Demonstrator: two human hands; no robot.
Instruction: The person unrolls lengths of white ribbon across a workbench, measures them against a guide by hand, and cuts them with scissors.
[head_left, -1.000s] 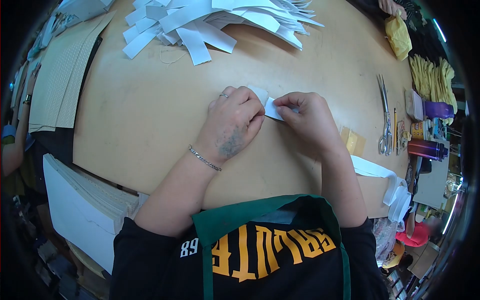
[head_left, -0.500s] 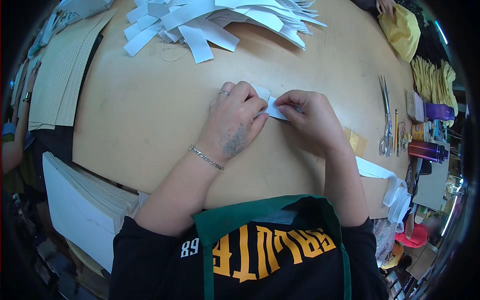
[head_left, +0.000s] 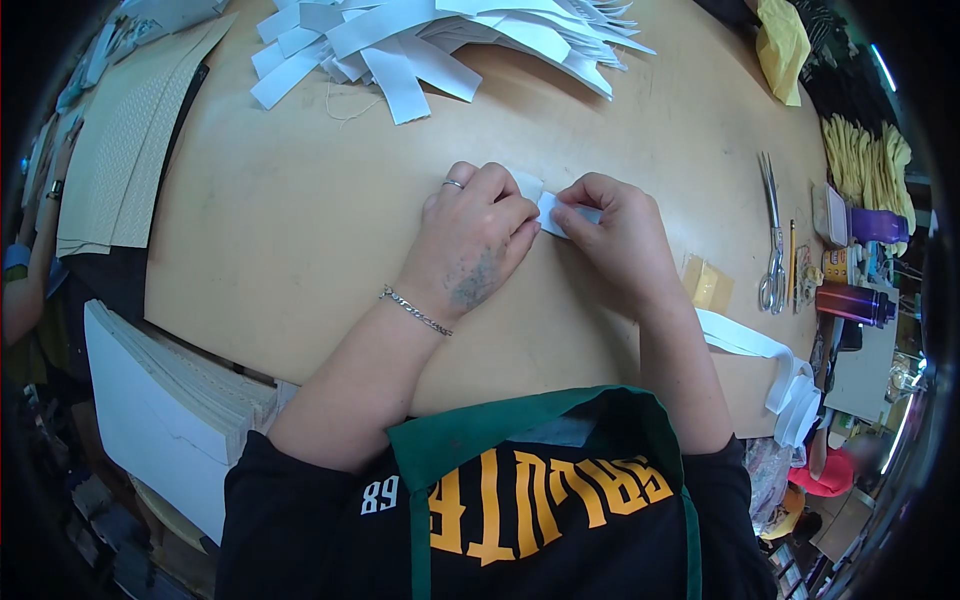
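Note:
Over the middle of the table, my right hand (head_left: 620, 230) pinches a short white strip (head_left: 549, 213) between thumb and fingers. My left hand (head_left: 470, 225) is closed right beside it, its fingers pressed down on a pale white piece (head_left: 526, 184) that shows past the fingertips. The edges of the two pieces lie close together; whether they are joined I cannot tell. Most of the left piece is hidden under my hand. Farther up the table spreads a loose pile of white strips (head_left: 430, 60).
At the right lie scissors (head_left: 772, 235), a pencil (head_left: 793, 265), a small yellowish packet (head_left: 707, 285) and a roll of white tape (head_left: 795, 405). A purple bottle (head_left: 855, 304) stands beyond. Left are cream sheets (head_left: 130, 150) and a white stack (head_left: 160, 410). Another person's arm (head_left: 45, 240) is at far left.
My right hand and forearm have shifted slightly left with the white strip. At the top right, another person's hand has left view and the yellow cloth has moved up.

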